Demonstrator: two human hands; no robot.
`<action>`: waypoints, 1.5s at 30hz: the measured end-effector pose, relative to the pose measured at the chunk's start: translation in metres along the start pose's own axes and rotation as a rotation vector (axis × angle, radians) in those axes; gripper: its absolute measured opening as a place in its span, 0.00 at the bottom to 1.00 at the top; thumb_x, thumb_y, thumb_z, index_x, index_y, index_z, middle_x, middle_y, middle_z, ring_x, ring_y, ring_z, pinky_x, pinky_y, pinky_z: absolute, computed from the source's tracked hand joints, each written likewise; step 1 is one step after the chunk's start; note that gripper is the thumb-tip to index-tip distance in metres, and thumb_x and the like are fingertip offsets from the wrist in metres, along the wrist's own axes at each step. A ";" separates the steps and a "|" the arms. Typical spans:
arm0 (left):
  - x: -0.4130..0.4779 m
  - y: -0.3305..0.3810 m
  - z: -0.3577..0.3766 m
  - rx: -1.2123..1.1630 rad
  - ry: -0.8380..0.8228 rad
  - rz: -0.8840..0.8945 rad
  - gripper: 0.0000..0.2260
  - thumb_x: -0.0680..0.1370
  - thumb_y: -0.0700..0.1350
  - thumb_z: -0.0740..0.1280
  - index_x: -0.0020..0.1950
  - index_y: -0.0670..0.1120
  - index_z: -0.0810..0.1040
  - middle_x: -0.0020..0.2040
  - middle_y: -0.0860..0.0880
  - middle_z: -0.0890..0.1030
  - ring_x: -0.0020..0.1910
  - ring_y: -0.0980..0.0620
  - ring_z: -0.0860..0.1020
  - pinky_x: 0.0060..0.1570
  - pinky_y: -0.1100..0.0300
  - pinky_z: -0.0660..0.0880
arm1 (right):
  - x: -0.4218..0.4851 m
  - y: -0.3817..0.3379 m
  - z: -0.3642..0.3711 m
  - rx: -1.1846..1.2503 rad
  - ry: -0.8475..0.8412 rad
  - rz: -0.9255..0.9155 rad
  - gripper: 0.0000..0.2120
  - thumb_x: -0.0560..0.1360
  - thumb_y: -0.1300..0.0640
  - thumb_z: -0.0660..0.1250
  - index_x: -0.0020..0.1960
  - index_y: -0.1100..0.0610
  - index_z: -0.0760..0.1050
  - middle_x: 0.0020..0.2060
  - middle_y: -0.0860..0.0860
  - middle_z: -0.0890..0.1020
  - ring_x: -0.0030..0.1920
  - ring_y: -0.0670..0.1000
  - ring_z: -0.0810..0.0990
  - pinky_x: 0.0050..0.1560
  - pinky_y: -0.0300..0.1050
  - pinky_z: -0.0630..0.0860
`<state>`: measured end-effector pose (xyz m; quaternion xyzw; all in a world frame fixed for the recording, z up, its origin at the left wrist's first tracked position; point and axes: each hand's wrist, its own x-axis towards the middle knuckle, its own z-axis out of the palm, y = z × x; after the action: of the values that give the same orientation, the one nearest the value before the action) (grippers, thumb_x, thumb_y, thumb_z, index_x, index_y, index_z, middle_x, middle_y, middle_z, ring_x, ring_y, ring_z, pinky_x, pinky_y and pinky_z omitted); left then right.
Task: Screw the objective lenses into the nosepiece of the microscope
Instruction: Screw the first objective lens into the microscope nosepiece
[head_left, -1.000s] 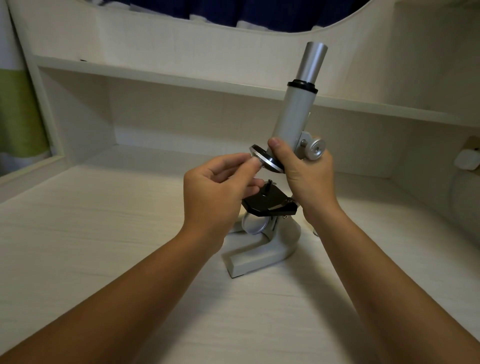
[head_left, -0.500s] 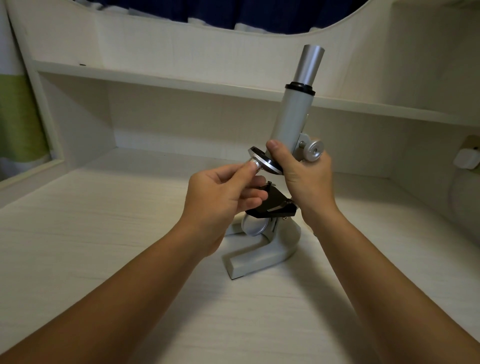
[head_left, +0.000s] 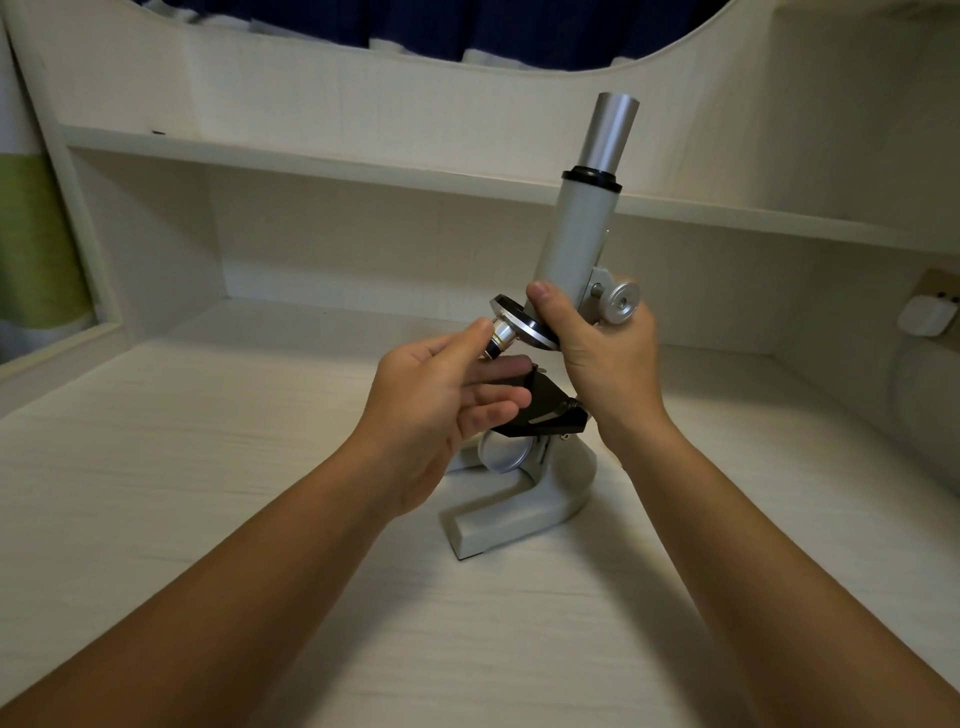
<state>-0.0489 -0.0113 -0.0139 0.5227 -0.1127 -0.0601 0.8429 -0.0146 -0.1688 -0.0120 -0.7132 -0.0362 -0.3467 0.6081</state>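
A small grey microscope (head_left: 571, 244) stands tilted on the pale desk. Its round nosepiece (head_left: 522, 322) has a short silver objective lens (head_left: 501, 339) with a yellow ring seated in its underside, pointing down-left. My left hand (head_left: 441, 400) pinches that lens between thumb and forefinger, the other fingers spread below it above the black stage (head_left: 545, 410). My right hand (head_left: 602, 358) wraps around the microscope's arm below the tube, thumb resting on the nosepiece rim. A silver focus knob (head_left: 621, 302) sticks out just above that hand.
The pale wood desk (head_left: 208, 467) runs all around the microscope base (head_left: 514, 509). A shelf (head_left: 363, 171) crosses the back wall. A white plug (head_left: 930, 317) sits in a socket at the right wall.
My left hand has dropped a little and its fingers have spread, so the objective lens under the nosepiece now shows. The right hand keeps its hold on the microscope.
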 end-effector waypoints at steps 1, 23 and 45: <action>0.000 0.000 0.000 0.007 -0.010 -0.009 0.11 0.80 0.47 0.66 0.49 0.40 0.82 0.40 0.40 0.87 0.28 0.52 0.83 0.27 0.65 0.78 | 0.000 0.000 0.000 0.001 0.002 0.000 0.38 0.61 0.33 0.77 0.56 0.62 0.80 0.49 0.58 0.88 0.51 0.59 0.88 0.57 0.58 0.84; 0.003 0.003 -0.009 0.055 0.018 0.064 0.11 0.74 0.41 0.73 0.56 0.40 0.82 0.45 0.42 0.87 0.26 0.54 0.78 0.27 0.66 0.76 | -0.001 -0.001 -0.001 -0.024 -0.012 0.004 0.38 0.61 0.32 0.75 0.57 0.62 0.80 0.49 0.56 0.87 0.48 0.53 0.86 0.55 0.53 0.83; 0.005 0.001 -0.009 0.066 -0.014 0.005 0.12 0.79 0.46 0.68 0.52 0.37 0.81 0.41 0.41 0.87 0.21 0.56 0.76 0.20 0.67 0.73 | 0.001 0.003 0.000 -0.002 0.009 -0.009 0.37 0.61 0.32 0.76 0.56 0.61 0.80 0.49 0.57 0.87 0.48 0.54 0.87 0.50 0.47 0.82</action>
<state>-0.0416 -0.0038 -0.0161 0.5496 -0.1220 -0.0579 0.8244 -0.0129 -0.1698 -0.0139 -0.7120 -0.0360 -0.3526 0.6062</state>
